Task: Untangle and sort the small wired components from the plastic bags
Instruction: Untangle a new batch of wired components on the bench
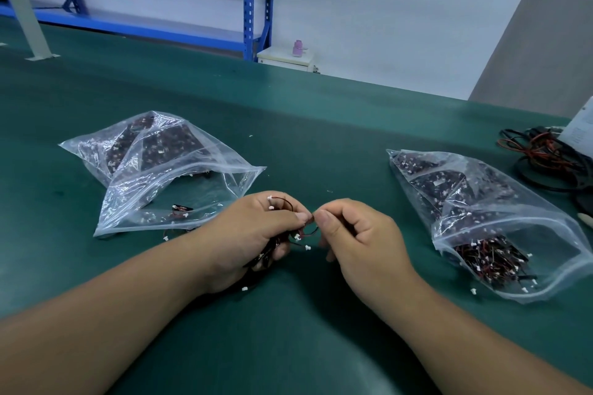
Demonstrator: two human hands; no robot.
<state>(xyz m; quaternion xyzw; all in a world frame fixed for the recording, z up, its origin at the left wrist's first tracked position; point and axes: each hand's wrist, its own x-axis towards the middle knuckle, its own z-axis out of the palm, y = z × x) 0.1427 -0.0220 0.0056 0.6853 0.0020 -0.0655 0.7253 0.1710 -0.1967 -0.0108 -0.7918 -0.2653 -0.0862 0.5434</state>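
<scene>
My left hand (256,234) grips a tangled bunch of small wired components (288,236), thin red and black wires with white plug ends, just above the green table. My right hand (356,234) pinches one wire of that bunch between thumb and forefinger, right beside my left thumb. A clear zip bag (167,183) lies open at the left, with smaller packed bags behind it and few loose pieces inside. Another clear zip bag (500,221) lies at the right, its open mouth holding a pile of the same components (491,261).
A heap of thicker black and red cables (545,157) lies at the far right edge beside a white paper (580,125). The green table mat (288,125) stretches away to its far edge. Blue shelving (250,0) and a small white cabinet (285,58) stand beyond.
</scene>
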